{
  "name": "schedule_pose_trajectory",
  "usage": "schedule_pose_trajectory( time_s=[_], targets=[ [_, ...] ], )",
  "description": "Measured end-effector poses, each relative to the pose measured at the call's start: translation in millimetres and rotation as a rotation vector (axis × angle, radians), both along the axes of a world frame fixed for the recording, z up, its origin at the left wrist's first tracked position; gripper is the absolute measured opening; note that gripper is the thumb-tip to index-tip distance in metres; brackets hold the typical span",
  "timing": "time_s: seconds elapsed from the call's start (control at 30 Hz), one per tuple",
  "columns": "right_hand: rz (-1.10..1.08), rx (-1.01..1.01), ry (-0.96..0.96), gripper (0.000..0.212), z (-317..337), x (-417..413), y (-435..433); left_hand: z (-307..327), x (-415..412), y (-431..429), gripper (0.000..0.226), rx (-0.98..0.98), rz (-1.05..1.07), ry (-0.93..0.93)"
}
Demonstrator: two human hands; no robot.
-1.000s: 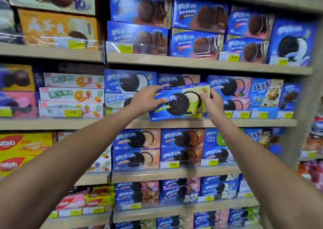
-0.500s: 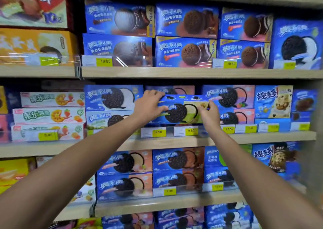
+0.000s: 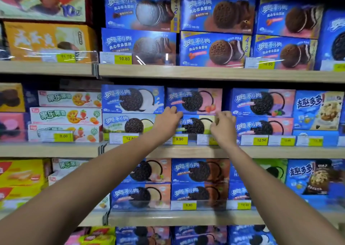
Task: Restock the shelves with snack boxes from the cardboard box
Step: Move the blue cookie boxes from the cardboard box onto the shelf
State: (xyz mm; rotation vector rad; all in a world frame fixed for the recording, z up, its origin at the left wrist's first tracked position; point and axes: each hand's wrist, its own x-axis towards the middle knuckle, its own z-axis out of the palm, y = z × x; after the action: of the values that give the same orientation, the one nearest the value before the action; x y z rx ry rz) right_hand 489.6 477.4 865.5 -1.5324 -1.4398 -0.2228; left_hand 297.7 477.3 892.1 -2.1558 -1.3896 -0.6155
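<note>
- Stocked shelf (image 3: 186, 151), middle tier: box (image 3: 194, 126) lies face-out, long axis left to right, beneath a pink box (image 3: 194, 100).
- Left hand (image 3: 169, 121) and right hand (image 3: 223, 126) clasp its opposite ends, equally near, box between them.

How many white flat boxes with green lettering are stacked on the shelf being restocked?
3, in one stack left of the blue cookie boxes: top white flat box, middle one, bottom one behind a yellow price tag. More may be hidden behind.
</note>
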Motion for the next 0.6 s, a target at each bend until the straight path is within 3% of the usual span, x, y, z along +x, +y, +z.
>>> schedule_pose_trajectory(
  time_s=[0.1, 0.27, 0.33, 0.43, 0.6],
  targets=[
    [0.007, -0.01, -0.034, 0.014, -7.0, -0.8, 1.0, -10.1, -8.7, 2.3, 0.043, -0.022, -0.045, -0.041],
    [0.056, -0.032, -0.001, 0.018, -3.2, -1.5, 0.6, -19.0, -15.3, 3.9, 0.041, -0.079, -0.1, -0.099],
    [0.116, -0.035, 0.099, 0.024, 0.1, -2.7, -0.5, -15.8, -16.4, 0.3, 0.045, -0.141, -0.136, -0.16],
    [0.264, 0.002, 0.394, 0.038, 3.8, -16.9, -5.9, -12.2, -24.1, -8.4, 0.05, -0.21, -0.194, -0.279],
    [0.46, -0.002, 0.58, 0.029, 3.1, -64.0, -25.4, -13.6, -57.3, -28.2, 0.054, -0.237, -0.193, -0.469]
  ],
)
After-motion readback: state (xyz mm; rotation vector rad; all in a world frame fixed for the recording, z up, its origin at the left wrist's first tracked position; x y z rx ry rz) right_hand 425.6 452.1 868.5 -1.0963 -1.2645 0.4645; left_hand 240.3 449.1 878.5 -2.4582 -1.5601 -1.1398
